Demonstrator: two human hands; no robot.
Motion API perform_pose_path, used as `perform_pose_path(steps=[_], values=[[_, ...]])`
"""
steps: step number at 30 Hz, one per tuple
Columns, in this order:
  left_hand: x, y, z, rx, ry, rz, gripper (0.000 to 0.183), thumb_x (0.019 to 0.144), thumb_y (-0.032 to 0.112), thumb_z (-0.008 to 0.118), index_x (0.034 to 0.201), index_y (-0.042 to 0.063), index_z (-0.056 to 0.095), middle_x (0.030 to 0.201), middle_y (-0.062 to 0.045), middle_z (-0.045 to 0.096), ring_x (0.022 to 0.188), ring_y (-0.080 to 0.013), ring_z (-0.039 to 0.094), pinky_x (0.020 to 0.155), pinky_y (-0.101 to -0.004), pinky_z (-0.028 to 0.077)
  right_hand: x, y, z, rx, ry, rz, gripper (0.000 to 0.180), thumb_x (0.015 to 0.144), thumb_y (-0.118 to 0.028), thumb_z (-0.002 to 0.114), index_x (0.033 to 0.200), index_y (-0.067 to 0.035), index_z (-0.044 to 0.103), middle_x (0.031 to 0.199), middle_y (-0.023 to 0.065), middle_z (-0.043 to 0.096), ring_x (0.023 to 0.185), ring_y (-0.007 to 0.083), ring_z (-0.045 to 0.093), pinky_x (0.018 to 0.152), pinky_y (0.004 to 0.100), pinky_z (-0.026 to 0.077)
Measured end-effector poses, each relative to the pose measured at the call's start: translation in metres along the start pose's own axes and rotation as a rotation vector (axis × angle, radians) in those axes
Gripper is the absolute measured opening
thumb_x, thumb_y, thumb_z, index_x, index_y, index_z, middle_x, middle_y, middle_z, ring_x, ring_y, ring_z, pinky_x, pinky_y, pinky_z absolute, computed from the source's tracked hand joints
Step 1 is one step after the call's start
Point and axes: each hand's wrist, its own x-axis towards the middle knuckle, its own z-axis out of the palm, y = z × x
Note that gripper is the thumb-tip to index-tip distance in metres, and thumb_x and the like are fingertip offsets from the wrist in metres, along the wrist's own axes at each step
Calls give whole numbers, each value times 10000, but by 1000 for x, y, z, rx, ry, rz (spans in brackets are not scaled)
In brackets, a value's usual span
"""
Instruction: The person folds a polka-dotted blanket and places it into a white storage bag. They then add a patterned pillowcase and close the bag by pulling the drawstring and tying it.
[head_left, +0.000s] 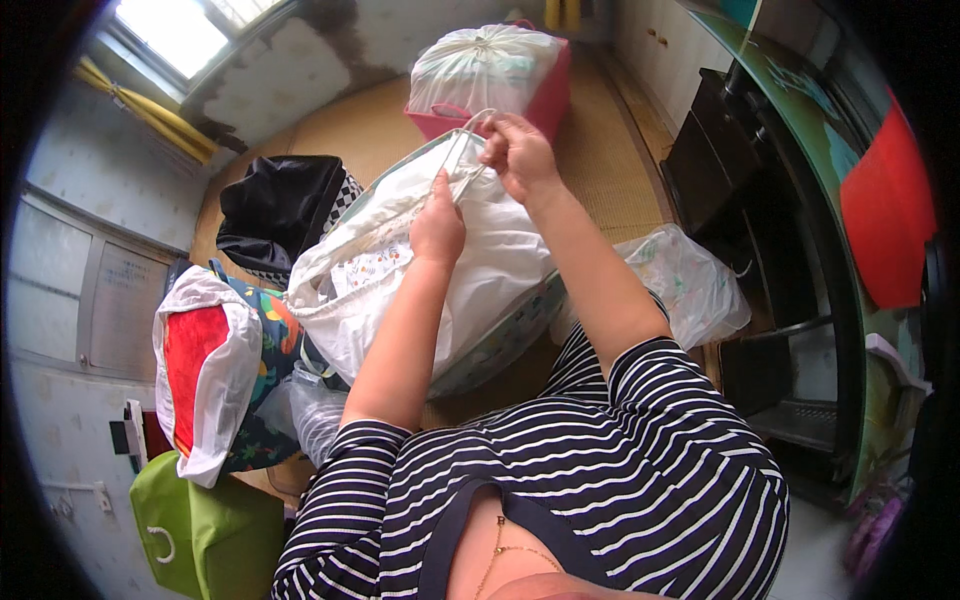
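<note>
Before me stands a large fabric storage bag with a white drawstring liner at its top. A narrow gap in the liner shows folded cloth with a small leaf-and-berry print. My right hand grips a looped white drawcord near the far end of the bag. Lower and to the left, my left hand is closed at the gathered liner edge and the cord, its fingertips partly hidden. Between the two hands the cord runs in taut strands.
A pink storage bin with a tied white liner stands beyond. At left are a black bag, a patterned bag holding red cloth, and a green bag. To the right lie a clear plastic bag and a dark glass-topped cabinet.
</note>
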Motion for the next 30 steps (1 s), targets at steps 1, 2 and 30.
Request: perform_pose_path(steps=[1,2,30], values=[[1,-2,0,15,-38,4,339,899,134,490,1235,94,503,962,-232,670,860,-434,639,768,-527,494,-1,-5,-2,22,-13,-26,190,974,-152,532,853,-38,624,603,-6,520,512,90,483,536,268,452],[2,-5,-1,30,-76,8,335,899,137,489,1231,92,504,957,-234,670,861,-432,640,770,-528,494,-2,-10,-3,9,1,-23,212,980,-167,534,829,-44,616,583,-11,485,484,98,445,526,281,430],[43,37,-19,-11,20,472,189,964,255,520,935,75,570,1080,-80,665,1139,-272,569,1053,-481,350,-24,-109,6,128,-185,-340,202,1020,-192,470,980,-64,621,593,-48,284,522,73,238,478,239,220]])
